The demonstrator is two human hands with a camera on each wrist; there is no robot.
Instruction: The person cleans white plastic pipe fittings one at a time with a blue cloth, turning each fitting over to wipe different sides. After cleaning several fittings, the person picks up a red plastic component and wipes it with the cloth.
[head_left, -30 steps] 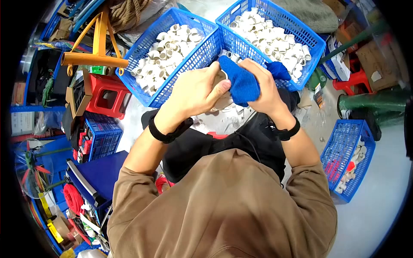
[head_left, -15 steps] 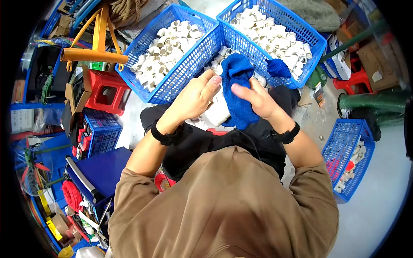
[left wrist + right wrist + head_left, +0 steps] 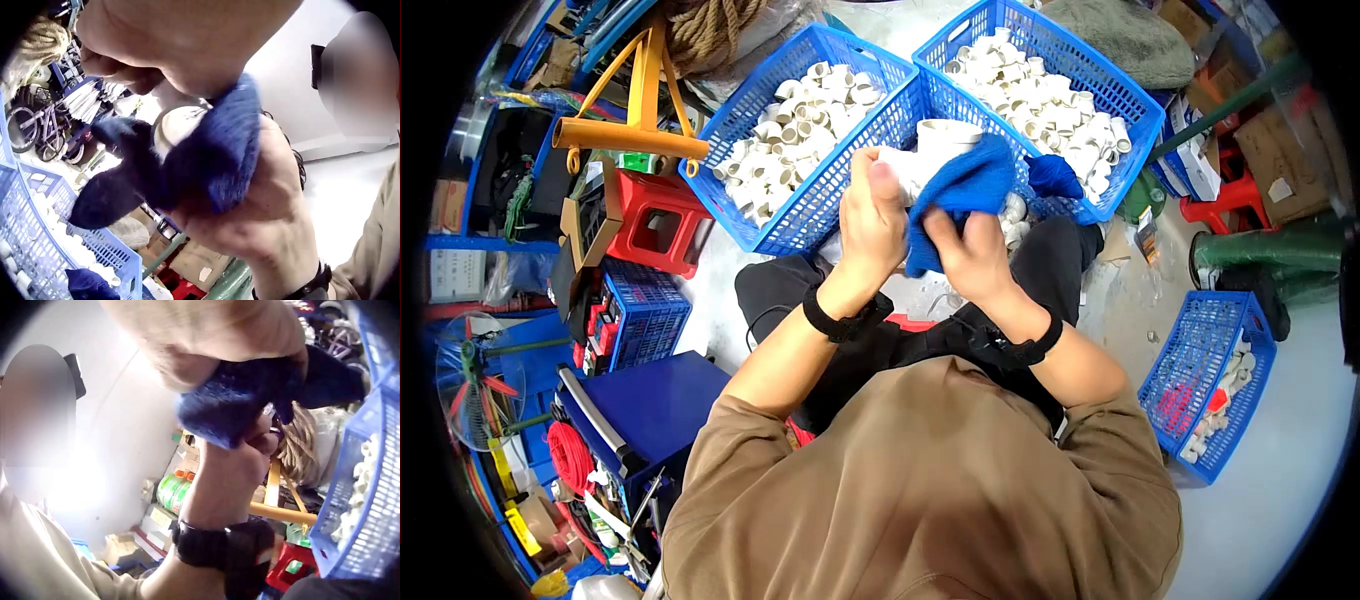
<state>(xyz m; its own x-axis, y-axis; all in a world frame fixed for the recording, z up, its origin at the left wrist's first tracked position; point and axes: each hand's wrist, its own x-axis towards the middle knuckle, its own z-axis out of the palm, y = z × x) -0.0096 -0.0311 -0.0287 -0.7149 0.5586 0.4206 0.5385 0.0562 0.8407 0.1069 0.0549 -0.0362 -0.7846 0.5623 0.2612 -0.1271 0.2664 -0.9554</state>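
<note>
A white plastic pipe fitting (image 3: pixel 946 136), its round mouth facing up, is held between the two hands above the lap. My left hand (image 3: pixel 874 214) grips its left side with the thumb up. A blue cloth (image 3: pixel 972 184) wraps the fitting's right side, and my right hand (image 3: pixel 972 258) holds the cloth there with fingers bunched in it. The left wrist view shows the fitting's rim (image 3: pixel 179 127) partly covered by the cloth. From the right wrist, the cloth (image 3: pixel 228 400) hides most of the fitting.
Two blue crates of white pipe fittings, the left crate (image 3: pixel 820 178) and the right crate (image 3: pixel 1140 125), stand just beyond the hands. A second blue cloth (image 3: pixel 1055 176) hangs on the right crate's near edge. Another blue crate (image 3: pixel 1200 380) sits at right, a red stool (image 3: pixel 648 215) at left.
The fitting has been raised and turned so its mouth faces up. The cloth, hanging loose half a second ago, is now folded around its right side; both hands have shifted with it.
</note>
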